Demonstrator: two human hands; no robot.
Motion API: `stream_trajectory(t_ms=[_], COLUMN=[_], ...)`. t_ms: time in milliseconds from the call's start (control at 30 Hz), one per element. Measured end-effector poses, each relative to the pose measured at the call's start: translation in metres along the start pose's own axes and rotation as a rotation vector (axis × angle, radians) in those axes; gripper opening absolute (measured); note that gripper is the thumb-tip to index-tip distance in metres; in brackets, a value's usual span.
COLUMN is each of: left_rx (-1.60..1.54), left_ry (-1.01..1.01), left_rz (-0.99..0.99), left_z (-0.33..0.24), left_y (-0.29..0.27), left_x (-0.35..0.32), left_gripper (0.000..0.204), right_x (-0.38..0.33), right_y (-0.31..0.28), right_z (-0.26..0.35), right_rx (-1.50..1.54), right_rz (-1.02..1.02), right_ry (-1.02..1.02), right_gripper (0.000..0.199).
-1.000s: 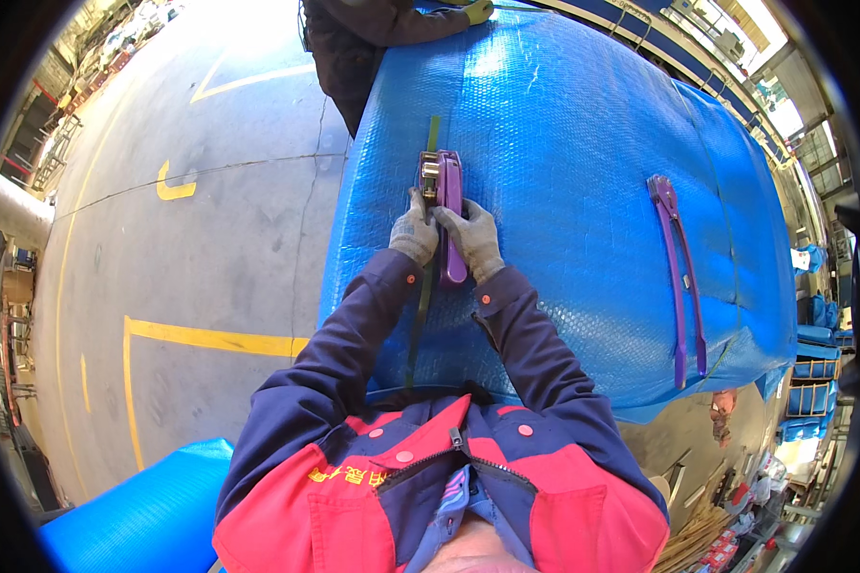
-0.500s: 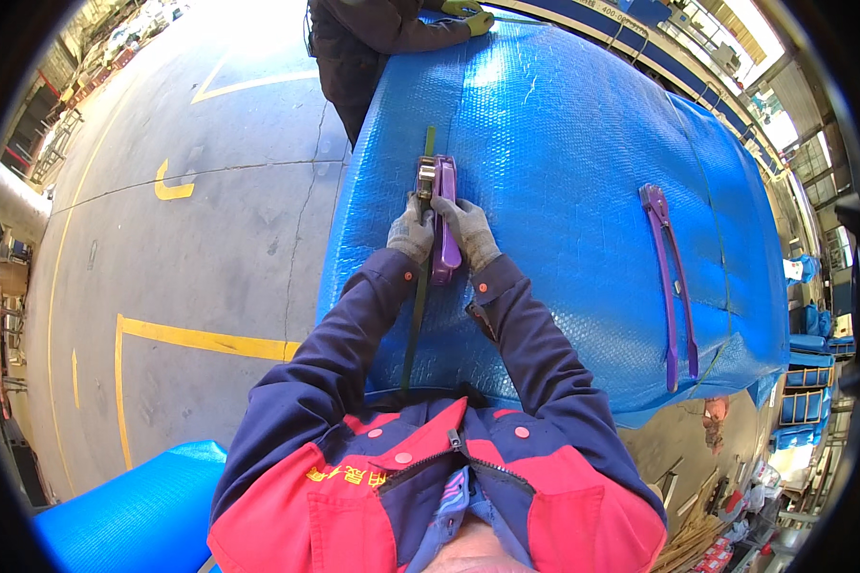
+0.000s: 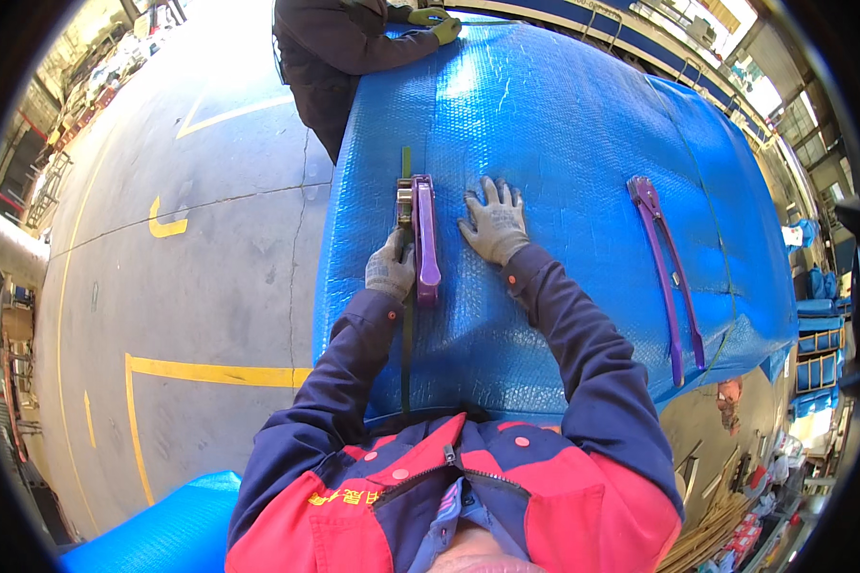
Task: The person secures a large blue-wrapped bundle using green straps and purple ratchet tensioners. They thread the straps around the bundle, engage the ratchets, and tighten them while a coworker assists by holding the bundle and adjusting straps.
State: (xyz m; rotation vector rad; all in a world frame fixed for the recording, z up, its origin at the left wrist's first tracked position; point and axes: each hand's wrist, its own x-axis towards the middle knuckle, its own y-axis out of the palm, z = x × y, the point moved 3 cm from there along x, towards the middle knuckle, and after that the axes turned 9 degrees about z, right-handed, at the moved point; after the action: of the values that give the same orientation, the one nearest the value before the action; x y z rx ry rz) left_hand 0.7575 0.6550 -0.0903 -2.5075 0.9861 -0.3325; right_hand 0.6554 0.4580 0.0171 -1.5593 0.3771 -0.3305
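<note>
A purple strapping tensioner [image 3: 424, 239] lies lengthwise on a large bundle wrapped in blue bubble sheet [image 3: 564, 143]. A green strap [image 3: 407, 368] runs under the tool and on toward my body. My left hand [image 3: 390, 265], in a grey glove, is closed at the tensioner's lower left side, beside the strap; its fingertips are partly hidden. Flat on the blue wrap, right of the tool, rests my gloved right hand [image 3: 497, 224], fingers spread and holding nothing. Farther right lies a long-handled purple strapping tool [image 3: 664, 253], its two handles pointing toward me.
At the far left end of the bundle a person in dark clothes [image 3: 330, 57] leans over it with green-gloved hands [image 3: 441, 27] on the wrap. Another blue roll [image 3: 162, 530] is at lower left. Grey floor [image 3: 220, 267] with yellow lines borders the bundle's left side.
My right hand has let go of the tensioner and moved right onto the wrap, its fingers now spread. My left hand stays at the tool. The whole view has shifted slightly.
</note>
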Motion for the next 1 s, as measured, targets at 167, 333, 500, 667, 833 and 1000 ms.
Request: stream_trajectory(t_ms=[167,333,500,667,833,1000], left_rx=[-0.024,0.022,0.045,-0.075,-0.273,-0.391], left_ry=[0.022,0.014,-0.029,-0.008,0.077,0.075], left_rz=[0.036,0.111,-0.034,-0.082,0.046,0.088], left_z=[-0.003,-0.010,-0.015,-0.009,0.002,0.001], left_y=[0.000,0.007,0.013,0.018,0.017,0.018], left_x=[0.019,0.033,0.026,0.027,0.027,0.020], left_gripper=[0.035,0.033,0.030,0.036,0.034,0.036], right_x=[0.012,0.013,0.012,0.015,0.017,0.021], right_y=[0.019,0.017,0.019,0.022,0.022,0.026], right_z=[0.011,0.018,0.014,0.009,0.003,-0.003], right_rx=[-0.111,-0.078,0.085,0.200,0.302,0.334], right_rz=[0.099,0.000,-0.056,-0.149,-0.266,-0.318], right_ry=[0.029,0.088,0.105,0.111,0.122,0.111], right_gripper=[0.059,0.057,0.052,0.055,0.054,0.053])
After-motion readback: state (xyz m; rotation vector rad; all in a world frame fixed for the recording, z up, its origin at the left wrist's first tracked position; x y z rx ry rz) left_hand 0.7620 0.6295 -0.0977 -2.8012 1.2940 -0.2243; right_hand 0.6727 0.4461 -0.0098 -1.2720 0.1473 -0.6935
